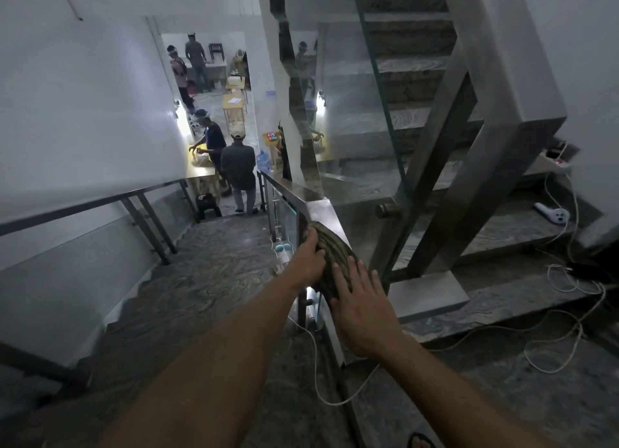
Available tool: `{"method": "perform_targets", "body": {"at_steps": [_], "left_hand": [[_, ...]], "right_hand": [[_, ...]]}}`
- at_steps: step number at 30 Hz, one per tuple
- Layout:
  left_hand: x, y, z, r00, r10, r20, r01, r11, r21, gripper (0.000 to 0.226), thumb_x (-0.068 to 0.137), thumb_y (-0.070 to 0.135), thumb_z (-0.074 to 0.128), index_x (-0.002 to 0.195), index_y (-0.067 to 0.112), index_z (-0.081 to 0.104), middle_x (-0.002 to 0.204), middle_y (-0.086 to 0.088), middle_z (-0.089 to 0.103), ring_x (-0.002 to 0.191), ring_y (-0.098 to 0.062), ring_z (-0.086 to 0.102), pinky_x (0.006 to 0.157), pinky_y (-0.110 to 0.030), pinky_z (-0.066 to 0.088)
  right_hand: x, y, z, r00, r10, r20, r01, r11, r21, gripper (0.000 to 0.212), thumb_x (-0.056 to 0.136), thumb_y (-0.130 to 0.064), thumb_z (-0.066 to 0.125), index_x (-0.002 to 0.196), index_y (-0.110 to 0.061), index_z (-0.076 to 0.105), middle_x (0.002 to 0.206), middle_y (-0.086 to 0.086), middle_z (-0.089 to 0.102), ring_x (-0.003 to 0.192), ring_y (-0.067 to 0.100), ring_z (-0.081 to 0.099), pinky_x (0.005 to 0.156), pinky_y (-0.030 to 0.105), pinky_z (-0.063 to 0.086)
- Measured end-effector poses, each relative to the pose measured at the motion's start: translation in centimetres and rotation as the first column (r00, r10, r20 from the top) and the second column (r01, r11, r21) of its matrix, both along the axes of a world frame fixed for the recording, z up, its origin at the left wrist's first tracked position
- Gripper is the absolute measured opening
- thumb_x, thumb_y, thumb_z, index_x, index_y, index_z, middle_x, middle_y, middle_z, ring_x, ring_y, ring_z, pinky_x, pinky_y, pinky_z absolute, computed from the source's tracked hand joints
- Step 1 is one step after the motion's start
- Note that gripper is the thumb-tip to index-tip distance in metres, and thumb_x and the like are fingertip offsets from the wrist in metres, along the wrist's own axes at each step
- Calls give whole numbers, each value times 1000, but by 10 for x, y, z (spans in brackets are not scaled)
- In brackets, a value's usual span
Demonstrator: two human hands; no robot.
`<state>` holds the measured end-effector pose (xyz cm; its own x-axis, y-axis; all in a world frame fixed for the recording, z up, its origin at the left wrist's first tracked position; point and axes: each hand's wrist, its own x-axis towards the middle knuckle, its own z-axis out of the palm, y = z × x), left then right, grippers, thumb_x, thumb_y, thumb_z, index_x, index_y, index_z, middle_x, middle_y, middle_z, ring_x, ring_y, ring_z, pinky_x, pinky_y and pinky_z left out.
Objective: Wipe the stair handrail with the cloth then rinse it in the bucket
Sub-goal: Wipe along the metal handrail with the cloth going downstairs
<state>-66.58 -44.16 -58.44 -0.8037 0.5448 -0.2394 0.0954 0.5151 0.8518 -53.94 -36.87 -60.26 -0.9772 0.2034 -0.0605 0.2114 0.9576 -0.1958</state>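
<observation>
Both hands press a striped cloth [333,258] onto the metal handrail [321,210], at the corner where the rail turns. The left hand [310,258] lies on the cloth's left edge, fingers curled over it and down the rail's side. The right hand [360,308] sits just nearer the person, palm down and fingers spread flat across the cloth's lower end. The two hands are close together but apart, with the folded cloth bunched between them. Neither grips tightly; both bear on the cloth.

Beyond the hands the handrail runs down along a glass panel [284,213] toward the lower floor. To the left of the hands, marbled stairs [207,280] descend to a lit room where several people stand around a table [201,173]. To the right of the hands, a second flight climbs behind a thick steel post [495,79].

Below the right wrist a white cable [315,380] loops across the landing, and more cables trail over the steps to the right, near a small white device [552,215], perhaps a controller, though the dim light makes that uncertain. No bucket shows clearly in this view.
</observation>
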Motion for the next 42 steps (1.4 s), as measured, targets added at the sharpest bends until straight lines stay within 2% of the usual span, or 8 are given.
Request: {"method": "perform_targets", "body": {"at_steps": [5,8,10,14,20,29,34,42], "left_hand": [[21,-16,-9,997,41,63,-43,999,21,33,96,4,39,126,4,53,113,-18,61,100,-24,55,87,-29,45],[34,-22,-9,997,53,62,-54,998,14,25,94,0,41,108,-1,62,98,-16,63,81,-20,60,66,-15,51],[42,-24,-7,997,47,56,-47,999,2,25,94,-2,41,106,-4,63,94,-15,63,75,-18,59,51,-6,46],[54,-28,-5,998,34,51,-33,999,-29,26,92,0,44,102,-6,67,105,-24,67,93,-31,63,79,-27,51],[75,-36,-2,998,-14,53,18,997,-78,20,90,1,48,95,-9,65,86,-19,65,90,-31,64,89,-40,54],[110,-53,-4,994,-103,23,106,970,-221,16,77,5,62,90,0,70,96,-19,70,94,-30,67,88,-42,56],[127,-62,-4,974,-225,29,223,924,-310,28,74,19,76,95,3,72,101,-13,71,93,-23,66,87,-34,55],[156,-63,13,908,-411,80,418,878,-232,45,78,44,73,112,17,59,101,2,60,95,-15,57,79,-26,44]], "right_hand": [[22,-2,4,999,34,28,-35,999,42,77,82,-50,-1,151,-17,-3,161,16,-3,148,30,-8,110,40,-17],[35,-5,3,1000,26,9,-26,999,43,73,86,-52,3,151,-19,-2,160,15,-3,147,30,-9,110,40,-17],[43,-4,4,999,34,17,-35,999,33,64,96,-46,21,151,-21,-3,160,13,-6,147,29,-10,110,39,-17],[58,-1,4,996,73,-40,-71,996,58,66,95,-28,46,150,-21,10,158,15,9,147,33,9,112,41,-7],[81,0,16,996,94,-4,-93,995,22,63,91,-20,30,151,-24,9,161,11,7,148,28,4,113,37,-7],[126,4,30,977,180,117,-186,982,37,63,91,-18,53,147,-32,27,160,3,21,141,28,30,117,42,17],[148,11,37,979,161,123,-161,987,-12,55,87,-14,54,137,-34,43,139,-3,49,118,20,52,96,37,44],[173,34,56,994,-73,79,88,976,-202,38,83,-20,64,111,-34,43,111,-1,58,96,16,56,80,35,50]]}}
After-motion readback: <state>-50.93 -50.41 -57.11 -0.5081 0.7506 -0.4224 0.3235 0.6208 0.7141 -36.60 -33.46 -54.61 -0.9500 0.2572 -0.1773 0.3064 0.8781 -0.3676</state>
